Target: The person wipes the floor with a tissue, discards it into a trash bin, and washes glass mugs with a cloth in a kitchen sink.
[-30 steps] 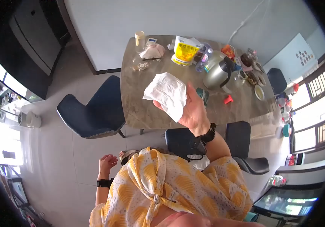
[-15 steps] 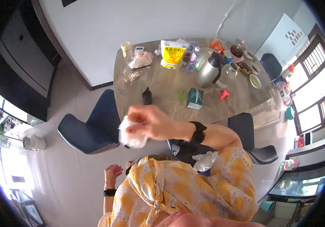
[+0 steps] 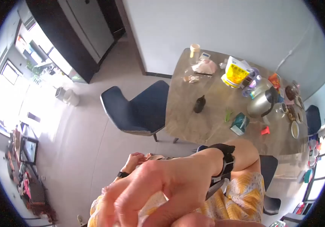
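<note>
The bench (image 3: 192,113) now sits in the upper right of the view; half a second ago it lay across the top middle, so the camera has swung. The blue chair (image 3: 140,109) stands at its left edge, as before. A second dark chair (image 3: 270,170) shows at the near side, partly behind the right arm.

The right hand (image 3: 158,189) has come up very close to the camera and now fills the lower middle, large and blurred; earlier it was held out over the bench's near edge. Its grip is curled, fingers bent inward. The white tissue it clutched half a second ago is hardly visible now: only a pale patch shows under the fingers near the bottom edge, and I cannot tell whether the grip is pinching it. A black strap (image 3: 225,160) wraps the right wrist.

The left hand (image 3: 134,160) hangs low beside the body over the floor, fingers loosely curled, touching nothing visible, much as it did earlier. A dark band (image 3: 123,174) is on its wrist.

On the bench stand a steel jug (image 3: 260,102), a yellow bag (image 3: 235,72), a teal packet (image 3: 240,124), a black bottle (image 3: 199,104), a pale cup (image 3: 195,51) and a small red piece (image 3: 265,130). They lie as they did before. The bag carries print, too small to read.
</note>
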`<state>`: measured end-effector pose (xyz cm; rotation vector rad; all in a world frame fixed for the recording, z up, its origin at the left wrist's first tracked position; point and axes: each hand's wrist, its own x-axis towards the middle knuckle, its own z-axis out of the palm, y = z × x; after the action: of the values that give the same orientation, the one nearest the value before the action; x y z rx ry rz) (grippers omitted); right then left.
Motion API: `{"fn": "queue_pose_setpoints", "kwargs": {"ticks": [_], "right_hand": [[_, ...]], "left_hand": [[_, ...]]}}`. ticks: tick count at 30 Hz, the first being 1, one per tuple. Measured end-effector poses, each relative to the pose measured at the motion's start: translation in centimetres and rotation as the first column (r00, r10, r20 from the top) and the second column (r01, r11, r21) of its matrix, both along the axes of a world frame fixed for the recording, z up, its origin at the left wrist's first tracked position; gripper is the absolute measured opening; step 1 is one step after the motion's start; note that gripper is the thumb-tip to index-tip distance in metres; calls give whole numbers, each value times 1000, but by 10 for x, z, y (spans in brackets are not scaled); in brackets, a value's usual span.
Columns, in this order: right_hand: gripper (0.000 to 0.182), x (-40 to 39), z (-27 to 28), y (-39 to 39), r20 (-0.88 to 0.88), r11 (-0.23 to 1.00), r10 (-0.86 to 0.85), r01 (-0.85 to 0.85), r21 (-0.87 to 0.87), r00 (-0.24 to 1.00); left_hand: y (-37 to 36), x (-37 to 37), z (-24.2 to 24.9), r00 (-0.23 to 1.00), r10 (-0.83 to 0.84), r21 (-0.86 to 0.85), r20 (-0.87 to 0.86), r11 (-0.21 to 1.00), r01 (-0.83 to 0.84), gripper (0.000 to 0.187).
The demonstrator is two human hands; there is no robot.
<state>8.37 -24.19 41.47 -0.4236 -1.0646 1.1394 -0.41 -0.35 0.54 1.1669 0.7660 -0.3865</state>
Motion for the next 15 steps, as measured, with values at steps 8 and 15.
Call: {"fn": "queue_pose_setpoints", "kwargs": {"ticks": [8, 15], "right_hand": [[20, 5, -5, 13, -8, 993, -67, 67, 95, 998], [14, -26, 6, -17, -46, 807, -590, 586, -74, 806]], "left_hand": [[-3, 9, 20, 998, -56, 115, -33, 992, 59, 20], [10, -6, -13, 1000, -22, 76, 3, 997, 21, 20]]}}
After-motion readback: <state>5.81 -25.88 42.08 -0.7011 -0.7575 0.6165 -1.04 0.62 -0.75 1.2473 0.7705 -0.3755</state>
